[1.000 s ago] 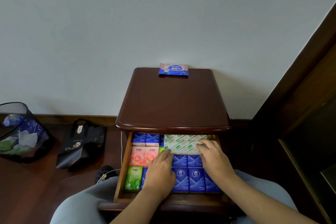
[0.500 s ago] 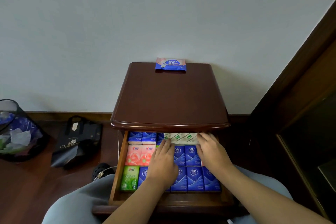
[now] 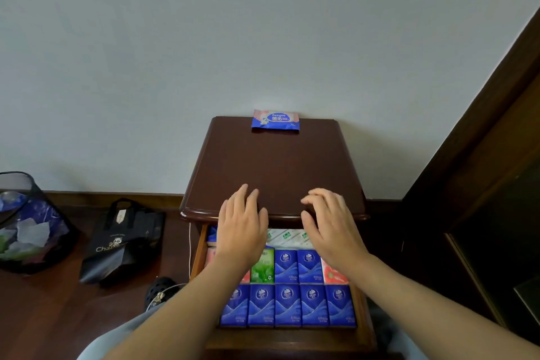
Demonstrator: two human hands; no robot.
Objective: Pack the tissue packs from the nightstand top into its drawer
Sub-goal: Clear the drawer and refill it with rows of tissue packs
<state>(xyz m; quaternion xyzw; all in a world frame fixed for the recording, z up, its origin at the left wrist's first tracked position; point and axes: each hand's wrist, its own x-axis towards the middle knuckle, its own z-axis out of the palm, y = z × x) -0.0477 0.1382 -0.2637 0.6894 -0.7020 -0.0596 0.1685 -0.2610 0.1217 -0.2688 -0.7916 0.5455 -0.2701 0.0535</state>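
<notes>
Blue packs fill most of the drawer point(image 3: 362, 310) under the nightstand point(image 3: 274, 172): a front row of five point(image 3: 287, 305), and behind them green point(image 3: 263, 267), blue and pink ones, with a pale green-printed pack point(image 3: 287, 238) tucked deepest, half under the nightstand's front lip. One blue-and-pink tissue pack point(image 3: 275, 122) remains on the nightstand, at its far edge against the wall, so I judge the job nearly done. My left hand point(image 3: 242, 232) and right hand point(image 3: 331, 229) hover over the nightstand's front lip, fingers spread and relaxed, holding nothing. The risk I see lies in the reach: the last pack sits as far from me as the nightstand allows, and leaning in could press my arms against the open drawer and shove it shut or ruffle the rows. Space looks tight too; forcing the pack in might buckle its neighbours.
</notes>
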